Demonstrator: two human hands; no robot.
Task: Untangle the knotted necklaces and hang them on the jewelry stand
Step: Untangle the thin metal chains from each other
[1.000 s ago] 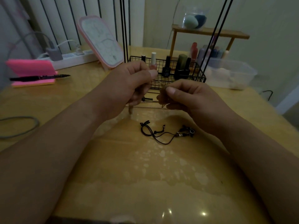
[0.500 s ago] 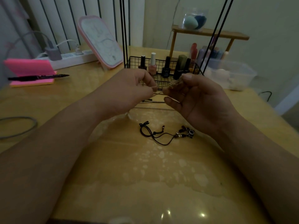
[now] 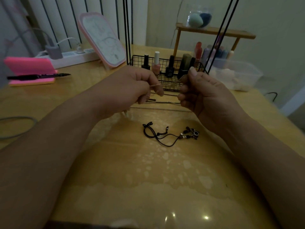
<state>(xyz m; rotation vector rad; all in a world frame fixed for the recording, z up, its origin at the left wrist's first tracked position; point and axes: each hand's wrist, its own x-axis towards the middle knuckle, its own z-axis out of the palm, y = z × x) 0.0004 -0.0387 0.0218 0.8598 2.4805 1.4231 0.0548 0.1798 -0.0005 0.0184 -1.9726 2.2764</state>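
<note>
- Left hand [image 3: 132, 86] and right hand [image 3: 203, 96], each grip pinching a thin silver chain necklace [image 3: 155, 85], hover before the black wire basket [image 3: 166, 63].
- Black beaded cord necklace [image 3: 165, 137] lies farther before it.

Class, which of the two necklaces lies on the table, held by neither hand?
The black cord necklace with dark beads, loose on the table. The thin silver chain is pinched between the left hand and right hand.

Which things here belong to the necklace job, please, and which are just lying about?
For the job: left hand, right hand, thin chain, black cord necklace, wire stand.
Lying about: pen, pink notepad, power strip, mirror, nail polish, plastic box.
</note>
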